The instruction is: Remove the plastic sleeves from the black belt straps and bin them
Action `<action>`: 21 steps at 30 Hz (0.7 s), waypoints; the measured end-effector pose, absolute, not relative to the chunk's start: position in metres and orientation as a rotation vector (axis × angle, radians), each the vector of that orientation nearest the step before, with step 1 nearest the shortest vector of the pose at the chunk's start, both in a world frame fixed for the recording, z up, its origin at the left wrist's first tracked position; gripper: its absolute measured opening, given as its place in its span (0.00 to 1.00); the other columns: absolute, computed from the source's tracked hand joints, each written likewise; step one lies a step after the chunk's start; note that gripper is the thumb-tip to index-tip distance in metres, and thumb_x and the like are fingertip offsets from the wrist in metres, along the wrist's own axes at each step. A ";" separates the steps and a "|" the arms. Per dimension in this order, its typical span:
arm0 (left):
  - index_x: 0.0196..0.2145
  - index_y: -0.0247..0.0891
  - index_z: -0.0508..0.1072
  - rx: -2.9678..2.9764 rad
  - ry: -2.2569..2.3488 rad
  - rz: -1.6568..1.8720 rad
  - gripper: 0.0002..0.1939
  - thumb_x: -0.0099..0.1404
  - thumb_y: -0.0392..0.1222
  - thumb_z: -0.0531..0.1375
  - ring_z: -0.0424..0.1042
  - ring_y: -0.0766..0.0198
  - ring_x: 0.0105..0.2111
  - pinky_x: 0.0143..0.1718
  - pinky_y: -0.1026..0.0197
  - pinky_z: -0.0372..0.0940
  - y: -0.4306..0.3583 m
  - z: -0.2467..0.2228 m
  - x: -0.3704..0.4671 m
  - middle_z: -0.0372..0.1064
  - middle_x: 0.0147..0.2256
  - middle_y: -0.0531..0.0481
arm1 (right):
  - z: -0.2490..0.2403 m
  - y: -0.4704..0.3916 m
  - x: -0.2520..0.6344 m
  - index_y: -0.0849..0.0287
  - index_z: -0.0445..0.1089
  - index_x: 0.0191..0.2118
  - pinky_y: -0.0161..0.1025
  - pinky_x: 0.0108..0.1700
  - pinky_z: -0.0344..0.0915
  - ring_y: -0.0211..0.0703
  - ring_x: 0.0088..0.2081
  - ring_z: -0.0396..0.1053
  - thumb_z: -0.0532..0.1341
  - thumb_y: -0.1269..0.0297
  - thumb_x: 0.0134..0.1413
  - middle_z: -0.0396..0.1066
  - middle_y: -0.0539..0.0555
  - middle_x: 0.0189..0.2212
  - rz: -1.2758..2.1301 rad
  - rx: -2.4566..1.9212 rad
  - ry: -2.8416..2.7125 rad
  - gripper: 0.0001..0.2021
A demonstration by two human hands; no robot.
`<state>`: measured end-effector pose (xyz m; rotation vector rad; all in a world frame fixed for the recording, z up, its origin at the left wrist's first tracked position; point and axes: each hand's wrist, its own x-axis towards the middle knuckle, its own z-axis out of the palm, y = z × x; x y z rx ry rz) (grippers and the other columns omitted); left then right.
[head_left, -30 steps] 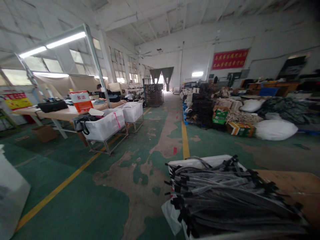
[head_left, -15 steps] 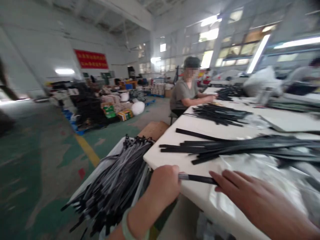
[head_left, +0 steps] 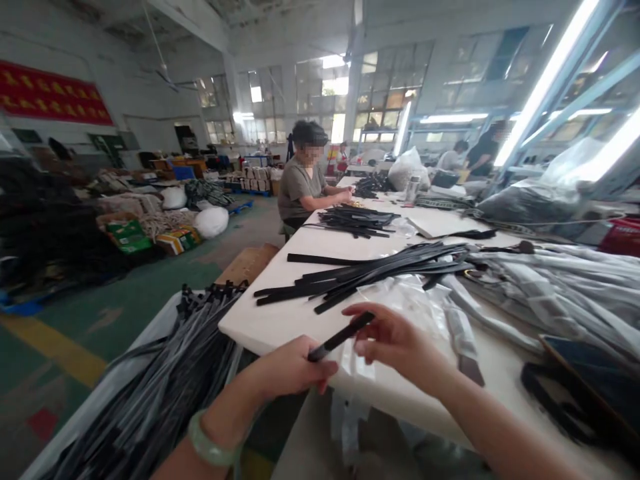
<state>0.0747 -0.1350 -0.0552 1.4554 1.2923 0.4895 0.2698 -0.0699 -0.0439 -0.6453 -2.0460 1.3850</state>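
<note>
Workshop hall: a black strip (head_left: pixel 345 335) held over the tabletop (head_left: pixel 277 323) edge

A wide hall with high windows (head_left: pixel 345 87) and a red banner (head_left: pixel 55 93) on the far left wall surrounds the pale tabletop, whose near corner points toward a green floor (head_left: pixel 135 287). The black strip is in the air just above the near edge, tilted up to the right. The left hand (head_left: pixel 293 365) is closed on its lower end; a pale green bangle (head_left: pixel 213 443) circles that wrist. The right hand (head_left: pixel 393 340) is at the upper end, fingers curved and parted, thumb away from the index finger; whether it touches the strip cannot be told.

Beyond the hands, a loose pile of black strips (head_left: pixel 390 267) lies across the tabletop, with crumpled clear plastic (head_left: pixel 407 293) just in front of it. Another bundle (head_left: pixel 355 219) lies farther back, near a seated co-worker (head_left: pixel 303 180) in a grey-brown shirt. Pale wrapped lengths (head_left: pixel 565 297) cover the right side. Left of the tabletop, a white bin (head_left: pixel 97 402) holds many grey and black straps (head_left: pixel 155 387), near some brown cardboard (head_left: pixel 249 263).
</note>
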 end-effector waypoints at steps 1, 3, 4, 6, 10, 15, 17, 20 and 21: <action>0.21 0.35 0.66 1.358 1.215 0.461 0.22 0.60 0.57 0.56 0.49 0.72 0.15 0.17 0.65 0.44 -0.133 -0.059 0.074 0.52 0.14 0.59 | -0.050 -0.073 0.262 0.58 0.67 0.49 0.35 0.29 0.67 0.41 0.30 0.69 0.66 0.57 0.48 0.70 0.52 0.32 1.475 -0.623 -1.973 0.22; 0.21 0.35 0.65 1.227 1.044 0.408 0.22 0.57 0.58 0.59 0.47 0.74 0.14 0.16 0.66 0.42 -0.130 -0.067 0.072 0.53 0.15 0.59 | -0.059 -0.081 0.244 0.59 0.72 0.38 0.35 0.29 0.67 0.41 0.31 0.69 0.66 0.55 0.48 0.69 0.53 0.33 1.451 -0.621 -1.911 0.15; 0.22 0.35 0.66 1.198 0.972 0.406 0.22 0.55 0.59 0.61 0.47 0.74 0.14 0.16 0.67 0.43 -0.130 -0.069 0.070 0.54 0.17 0.58 | -0.061 -0.086 0.236 0.59 0.72 0.32 0.34 0.28 0.67 0.40 0.30 0.69 0.64 0.54 0.49 0.69 0.52 0.31 1.410 -0.646 -1.919 0.12; 0.29 0.34 0.69 1.228 0.884 0.496 0.23 0.52 0.59 0.65 0.54 0.73 0.18 0.19 0.67 0.50 -0.139 -0.073 0.061 0.59 0.21 0.56 | -0.059 -0.092 0.224 0.59 0.69 0.26 0.34 0.24 0.64 0.39 0.24 0.67 0.61 0.53 0.53 0.66 0.50 0.22 1.375 -0.733 -1.952 0.14; 0.45 0.37 0.68 1.318 0.999 0.901 0.32 0.52 0.64 0.63 0.63 0.65 0.32 0.33 0.64 0.59 -0.191 -0.085 0.034 0.66 0.34 0.50 | -0.050 -0.084 0.217 0.58 0.70 0.28 0.35 0.20 0.58 0.38 0.17 0.60 0.61 0.46 0.51 0.61 0.47 0.13 1.343 -0.910 -2.016 0.18; 0.33 0.33 0.69 1.110 1.388 1.184 0.28 0.64 0.64 0.49 0.57 0.71 0.21 0.24 0.68 0.53 -0.267 -0.119 0.018 0.58 0.22 0.54 | -0.064 -0.070 0.180 0.62 0.72 0.29 0.34 0.20 0.57 0.38 0.18 0.60 0.63 0.43 0.47 0.62 0.49 0.14 1.557 -0.876 -2.054 0.22; 0.31 0.33 0.67 1.015 1.486 1.237 0.26 0.64 0.63 0.50 0.53 0.72 0.18 0.22 0.68 0.52 -0.289 -0.127 0.012 0.54 0.20 0.57 | -0.064 -0.079 0.155 0.63 0.72 0.30 0.33 0.20 0.58 0.37 0.19 0.60 0.65 0.44 0.45 0.63 0.49 0.15 1.747 -0.820 -2.023 0.22; 0.29 0.35 0.65 0.901 1.696 1.246 0.24 0.63 0.62 0.52 0.53 0.72 0.18 0.22 0.68 0.54 -0.314 -0.124 -0.012 0.54 0.19 0.58 | -0.053 -0.085 0.121 0.63 0.72 0.31 0.34 0.26 0.67 0.38 0.23 0.66 0.69 0.46 0.38 0.68 0.52 0.22 1.992 -0.713 -1.876 0.22; 0.29 0.36 0.64 0.861 1.790 1.258 0.24 0.63 0.63 0.52 0.54 0.71 0.19 0.22 0.68 0.54 -0.321 -0.120 -0.025 0.54 0.19 0.58 | -0.048 -0.082 0.114 0.63 0.73 0.33 0.35 0.30 0.70 0.40 0.26 0.68 0.70 0.47 0.37 0.70 0.53 0.26 2.032 -0.689 -1.808 0.23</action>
